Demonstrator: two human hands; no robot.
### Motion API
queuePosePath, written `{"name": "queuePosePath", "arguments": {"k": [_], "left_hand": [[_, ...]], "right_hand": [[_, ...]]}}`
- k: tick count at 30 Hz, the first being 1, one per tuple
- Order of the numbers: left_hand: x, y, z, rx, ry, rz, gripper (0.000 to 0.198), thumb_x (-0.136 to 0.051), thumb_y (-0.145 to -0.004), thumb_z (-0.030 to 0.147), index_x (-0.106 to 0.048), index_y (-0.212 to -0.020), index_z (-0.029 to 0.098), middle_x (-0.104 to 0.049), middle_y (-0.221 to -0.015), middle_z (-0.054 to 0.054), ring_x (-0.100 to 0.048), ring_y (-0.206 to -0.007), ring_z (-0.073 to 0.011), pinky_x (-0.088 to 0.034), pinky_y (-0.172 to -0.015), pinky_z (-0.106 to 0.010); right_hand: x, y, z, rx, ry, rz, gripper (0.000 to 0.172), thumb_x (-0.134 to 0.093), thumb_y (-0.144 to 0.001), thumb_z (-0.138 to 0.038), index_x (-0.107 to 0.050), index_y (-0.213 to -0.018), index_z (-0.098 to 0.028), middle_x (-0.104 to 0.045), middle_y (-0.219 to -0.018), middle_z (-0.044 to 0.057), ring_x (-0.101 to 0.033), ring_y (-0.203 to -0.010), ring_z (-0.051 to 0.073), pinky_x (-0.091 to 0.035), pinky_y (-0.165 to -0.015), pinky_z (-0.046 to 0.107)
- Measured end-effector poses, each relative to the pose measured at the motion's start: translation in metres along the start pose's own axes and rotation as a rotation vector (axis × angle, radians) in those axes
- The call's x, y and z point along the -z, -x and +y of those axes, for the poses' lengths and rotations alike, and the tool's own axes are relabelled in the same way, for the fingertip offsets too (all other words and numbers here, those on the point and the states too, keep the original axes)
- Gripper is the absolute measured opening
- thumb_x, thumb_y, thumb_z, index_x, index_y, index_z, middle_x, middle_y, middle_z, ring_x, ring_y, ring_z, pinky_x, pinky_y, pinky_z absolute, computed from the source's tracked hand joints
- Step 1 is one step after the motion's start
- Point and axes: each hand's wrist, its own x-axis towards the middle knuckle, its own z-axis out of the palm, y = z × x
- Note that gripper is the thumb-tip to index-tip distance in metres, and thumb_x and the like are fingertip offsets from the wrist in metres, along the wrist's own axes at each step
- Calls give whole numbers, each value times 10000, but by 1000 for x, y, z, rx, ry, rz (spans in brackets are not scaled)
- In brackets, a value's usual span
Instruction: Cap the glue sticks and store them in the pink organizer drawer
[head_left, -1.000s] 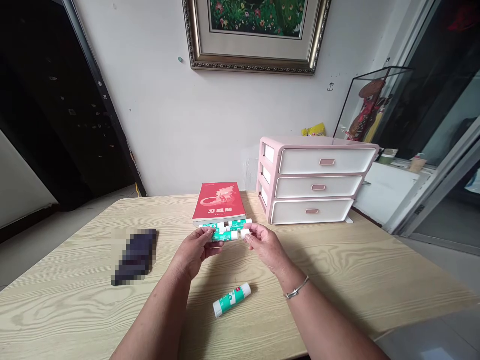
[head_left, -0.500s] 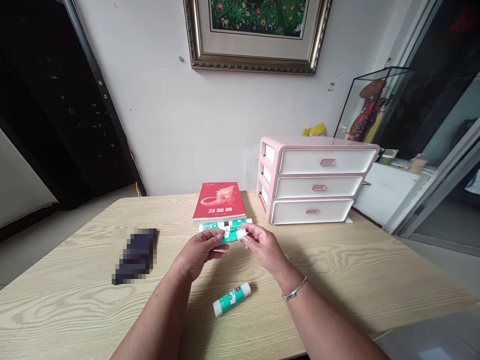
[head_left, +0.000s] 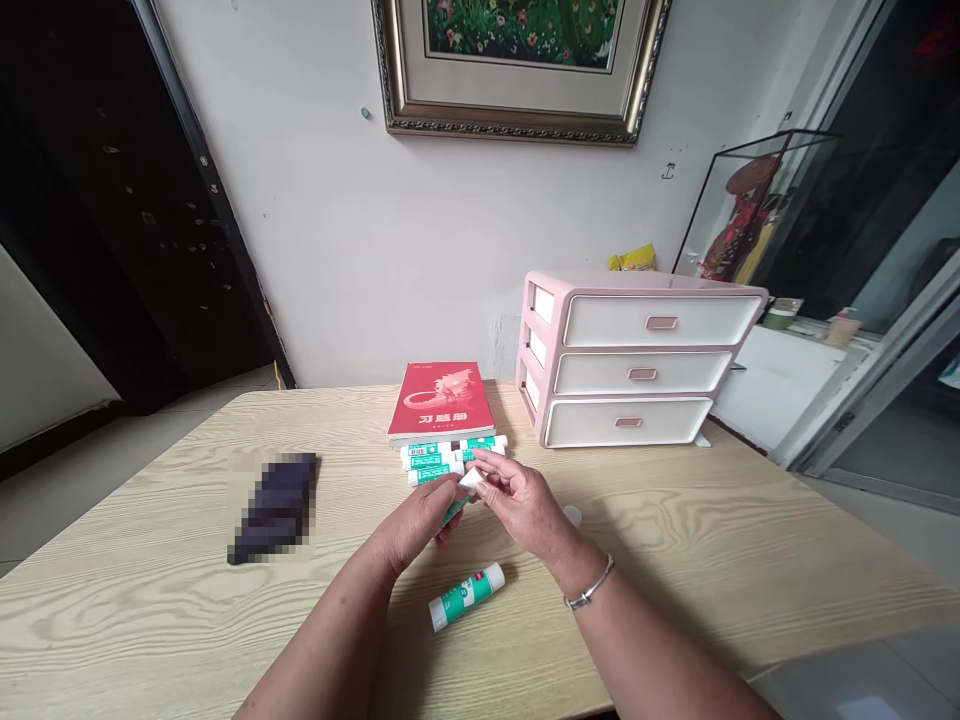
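My left hand [head_left: 420, 515] has its thumb and fingers closed around a green-and-white glue stick [head_left: 454, 511], and my right hand [head_left: 525, 505] pinches the white end [head_left: 471, 480] between thumb and fingers; whether that end is seated on the tube or apart from it, I cannot tell. Half a second ago I held the stick nearly level, just on the near side of the red book [head_left: 442, 400]; now it is tilted, white end toward the far right, and my left hand has come a little nearer. With that shift, more of the glue sticks [head_left: 437, 473] lying together by the book's near edge show. A white disc [head_left: 572, 516] on the table [head_left: 675, 580], mostly hidden by my right wrist before, now shows just beyond it. The loose glue stick [head_left: 467, 597] lies where it lay, between my forearms, and the pink drawer unit [head_left: 551, 345] stands unchanged, far right.
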Motion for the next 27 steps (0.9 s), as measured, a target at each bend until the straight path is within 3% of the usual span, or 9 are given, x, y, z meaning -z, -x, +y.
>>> {"name": "queuePosePath", "arguments": {"k": [5,12,20,24,27], "left_hand": [[-9,-1,5,-12,-24,116,572,-372,-900,687,-510,-643,195,-441,-470,42,-389,-445,-120,-335,-494,-273],[-5,1,12,0,65,261,652,-426,-865,697,-389,-424,218,-372,-338,20,-353,-376,-103,-298,-482,-275],[1,-8,-4,-60,432,275,550,-359,-887,551,-375,-428,247,-310,-345,33,-246,-312,-98,-181,-391,-285],[-3,-6,-1,-78,460,287,510,-351,-882,506,-359,-439,255,-301,-350,36,-226,-315,-103,-167,-381,-287],[-6,-4,2,-47,316,327,544,-340,-901,532,-331,-434,253,-311,-342,29,-278,-334,-109,-244,-411,-284]], "right_hand": [[0,4,-9,41,35,-3,518,-692,-864,-321,-571,-1359,-226,-702,-1172,93,-684,-958,194,-561,-852,362],[10,2,-16,10,-36,196,360,-660,-869,-372,-636,-1178,-189,-699,-875,45,-620,-715,144,-530,-671,292],[13,2,-22,0,26,257,293,-634,-855,-388,-669,-1052,-174,-643,-721,5,-563,-583,113,-479,-578,255],[10,2,-23,-26,34,258,296,-632,-843,-406,-665,-1015,-168,-631,-701,9,-566,-596,125,-482,-566,257],[8,2,-26,-57,21,237,300,-642,-823,-427,-661,-985,-176,-616,-692,6,-575,-618,138,-482,-558,259]]}}
